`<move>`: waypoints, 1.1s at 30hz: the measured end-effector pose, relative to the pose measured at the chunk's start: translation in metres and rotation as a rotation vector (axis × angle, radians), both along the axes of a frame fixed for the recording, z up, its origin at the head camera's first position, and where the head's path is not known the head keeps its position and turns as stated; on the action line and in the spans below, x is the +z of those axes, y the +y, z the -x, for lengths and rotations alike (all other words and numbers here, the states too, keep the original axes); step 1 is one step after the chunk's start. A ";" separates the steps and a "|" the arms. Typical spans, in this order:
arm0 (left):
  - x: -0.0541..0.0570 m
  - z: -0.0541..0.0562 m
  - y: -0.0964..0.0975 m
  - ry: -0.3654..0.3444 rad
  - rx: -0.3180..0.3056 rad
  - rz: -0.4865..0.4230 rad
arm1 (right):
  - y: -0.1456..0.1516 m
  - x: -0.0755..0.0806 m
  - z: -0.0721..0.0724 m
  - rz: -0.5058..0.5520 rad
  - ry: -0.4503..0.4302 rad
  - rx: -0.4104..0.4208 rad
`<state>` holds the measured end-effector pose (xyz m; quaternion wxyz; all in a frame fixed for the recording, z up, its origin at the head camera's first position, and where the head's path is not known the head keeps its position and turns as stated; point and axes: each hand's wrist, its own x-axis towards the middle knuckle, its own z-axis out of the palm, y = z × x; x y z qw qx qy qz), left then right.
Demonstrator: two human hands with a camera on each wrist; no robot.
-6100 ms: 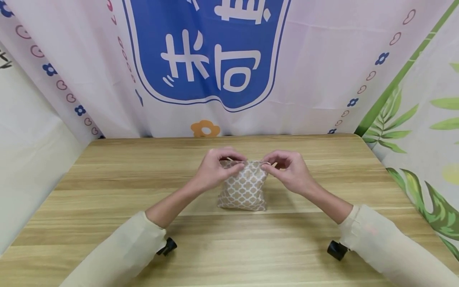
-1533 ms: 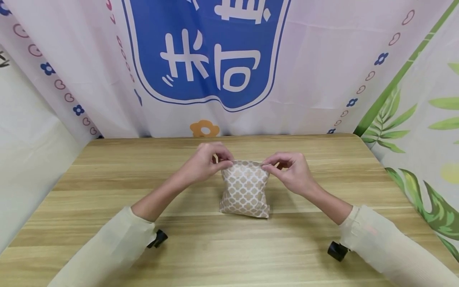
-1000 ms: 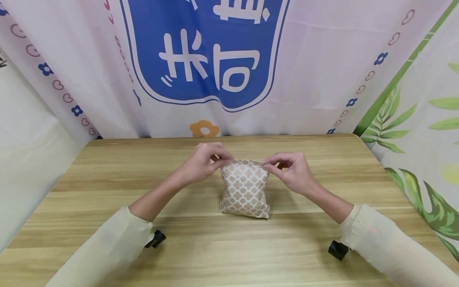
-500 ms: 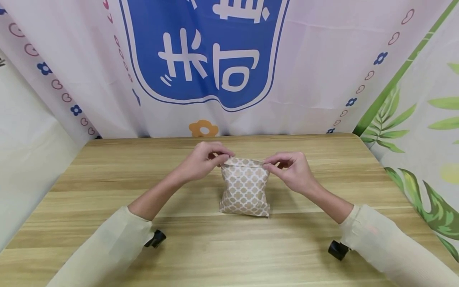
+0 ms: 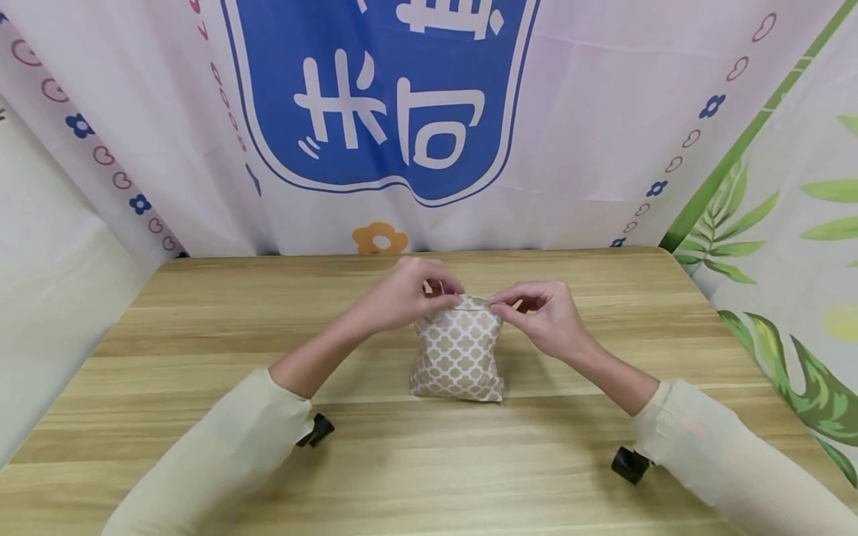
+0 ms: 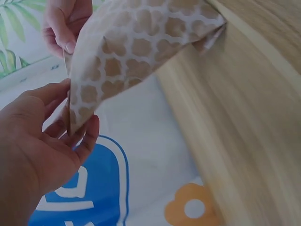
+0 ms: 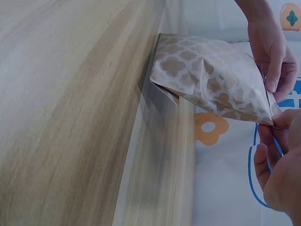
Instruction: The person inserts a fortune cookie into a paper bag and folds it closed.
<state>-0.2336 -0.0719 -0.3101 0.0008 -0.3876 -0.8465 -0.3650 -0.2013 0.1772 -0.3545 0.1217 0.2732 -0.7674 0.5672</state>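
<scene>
A small paper bag (image 5: 457,353) with a tan and white quatrefoil pattern stands upright on the wooden table, its body puffed out. Its top edge is folded over in a narrow strip. My left hand (image 5: 417,296) pinches that fold near the middle of the top, with thumb and fingertips. At the top right corner, my right hand (image 5: 546,316) pinches the edge between thumb and fingers. The left wrist view shows the bag (image 6: 136,44) from its side, with left fingers on both faces of the fold. What the bag contains is hidden.
The wooden table (image 5: 429,476) reaches back to a printed curtain (image 5: 576,126) with a blue emblem. A leaf-patterned cloth (image 5: 804,246) hangs at the right. A black wrist camera (image 5: 630,465) sits below the right sleeve, another (image 5: 315,431) below the left.
The top edge is now folded over into a strip. My left hand has slid from the top left corner rightward along it, towards the middle. My right hand has stayed at its corner.
</scene>
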 end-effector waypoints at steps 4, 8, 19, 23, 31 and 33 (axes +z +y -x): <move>0.006 0.001 0.012 0.023 0.000 0.071 | 0.000 0.001 0.000 -0.007 0.002 0.001; 0.010 0.000 0.023 0.036 0.018 0.126 | -0.001 0.002 0.000 -0.016 0.004 -0.005; 0.008 -0.005 0.039 0.075 0.071 0.164 | -0.002 0.003 0.000 -0.024 0.002 -0.023; 0.007 -0.006 0.038 0.074 0.076 0.160 | -0.002 0.004 -0.001 -0.026 -0.003 -0.018; 0.002 -0.007 0.033 0.037 0.068 0.163 | -0.004 0.000 -0.004 -0.042 0.010 0.009; 0.001 -0.007 0.030 0.027 0.064 0.167 | -0.004 -0.001 -0.004 -0.046 0.017 0.008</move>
